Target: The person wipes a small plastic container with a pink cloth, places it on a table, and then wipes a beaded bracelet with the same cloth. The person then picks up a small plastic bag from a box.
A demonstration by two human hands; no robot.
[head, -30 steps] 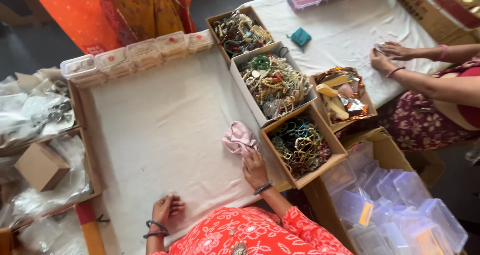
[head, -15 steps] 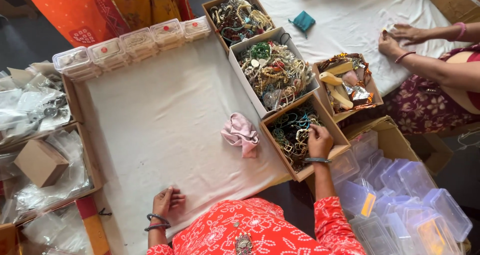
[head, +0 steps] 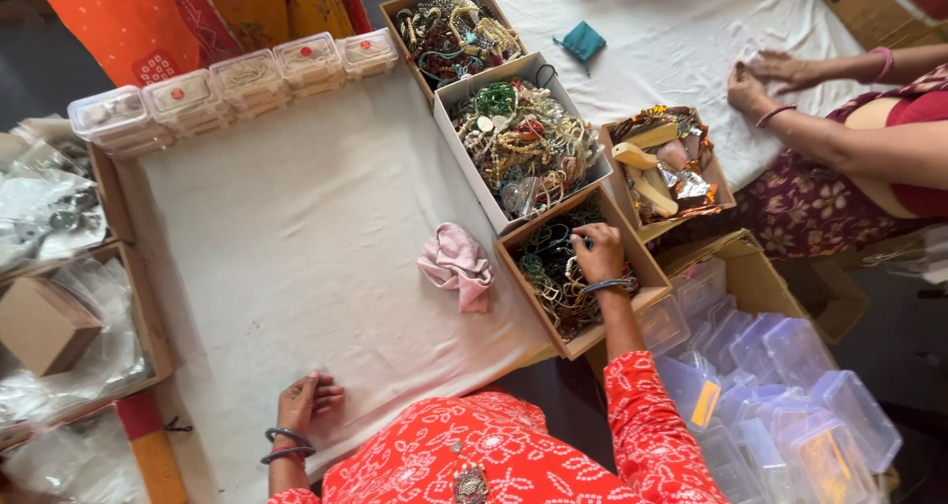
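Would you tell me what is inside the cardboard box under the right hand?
The cardboard box holds tangled dark bead jewellery. The right hand covers part of it; the bottom is hidden.

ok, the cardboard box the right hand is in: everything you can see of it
The cardboard box is a shallow, open-topped brown tray, roughly rectangular, set at an angle on the white cloth at the table's near right edge. It is full of tangled bead strings, mostly dark green and gold. The right hand reaches down into them. Its far end abuts a white box of mixed jewellery, and a crumpled pink cloth lies against its left wall.
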